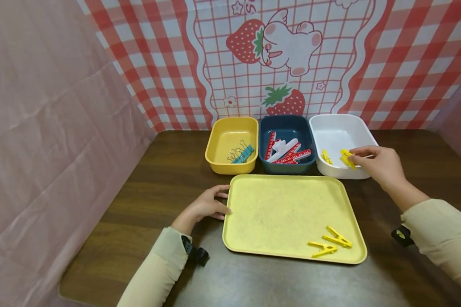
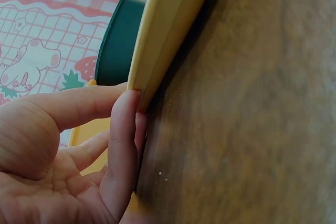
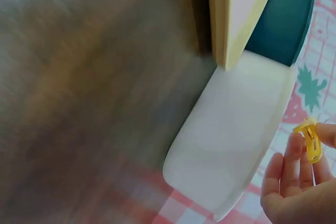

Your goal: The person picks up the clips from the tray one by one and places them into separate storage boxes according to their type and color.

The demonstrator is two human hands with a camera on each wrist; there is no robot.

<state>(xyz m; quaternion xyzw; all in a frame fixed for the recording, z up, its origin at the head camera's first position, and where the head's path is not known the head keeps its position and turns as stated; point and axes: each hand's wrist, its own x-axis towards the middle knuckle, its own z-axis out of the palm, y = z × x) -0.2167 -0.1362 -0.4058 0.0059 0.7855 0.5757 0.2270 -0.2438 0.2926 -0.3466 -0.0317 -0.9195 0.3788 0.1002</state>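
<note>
My right hand [image 1: 384, 165] pinches a yellow clothespin [image 3: 313, 141] between thumb and fingers, over the front of the white bin [image 1: 339, 128]. A second yellow clothespin [image 1: 326, 157] lies inside that bin. Two more yellow clothespins [image 1: 337, 237] lie near the right front corner of the yellow tray [image 1: 276, 204]. At the tray's left edge is my left hand [image 1: 207, 204], its extended fingers touching the rim, as the left wrist view shows close up [image 2: 123, 145].
Behind the tray, three bins stand side by side. The yellow bin [image 1: 215, 147] contains teal binder clips [image 1: 243, 154]. Red and white bag clips [image 1: 286, 151] fill part of the dark blue bin [image 1: 288, 123]. A checked cloth [image 1: 169, 64] hangs behind the wooden table [image 1: 138, 213].
</note>
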